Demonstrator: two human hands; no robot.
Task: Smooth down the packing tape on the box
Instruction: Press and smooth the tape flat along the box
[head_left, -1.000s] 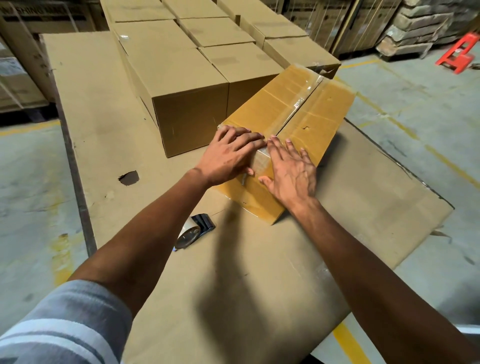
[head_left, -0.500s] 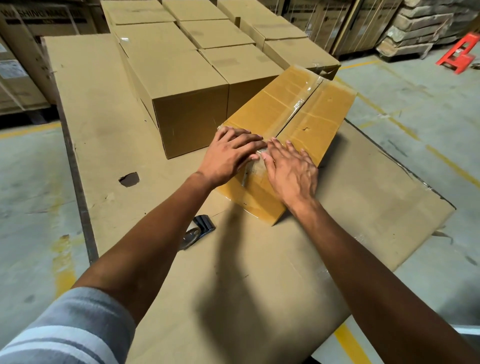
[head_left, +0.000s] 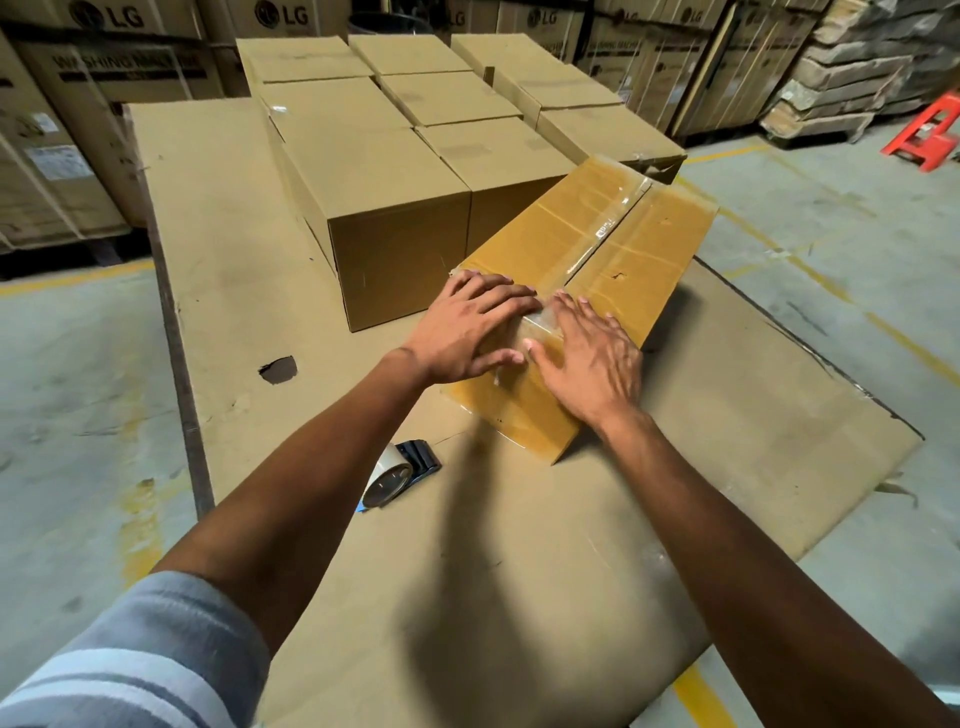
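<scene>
1. Head view, working surface: a flattened cardboard sheet (head_left: 519, 571) lies on the concrete floor (head_left: 78, 415), which carries yellow painted lines. A dark tear shows in the sheet left of the hands.
2. Task box: the yellow-brown cardboard box (head_left: 644, 244) sits on the sheet at an angle, its near end toward the person and its far end pointing up and right. It touches or nearly touches the row of plain boxes on its left.
3. Tape: clear packing tape (head_left: 608, 223) runs along the centre seam of the box top and folds over the near end, where it looks wrinkled and glossy.
4. Left hand (head_left: 467, 332): open and flat, fingers spread, palm pressed on the near top edge of the box left of the seam, thumb reaching down the near face.
5. Right hand (head_left: 592, 358): open and flat as well, fingers spread, pressed on the near corner right of the seam, covering part of the tape. The 2 hands lie just beside each other, thumbs almost meeting.
6. Tape dispenser (head_left: 400, 470): it lies on the sheet near the box's near corner, beside the left forearm, with a roll and a dark blue-black body.
7. Sleeve: a grey striped sleeve (head_left: 130, 660) covers the left upper arm.
8. Surroundings: plain sealed cartons (head_left: 374, 176) stand in rows behind the box; large LG washing machine cartons (head_left: 78, 104) line the back; a red stool (head_left: 930, 135) stands far right.
</scene>
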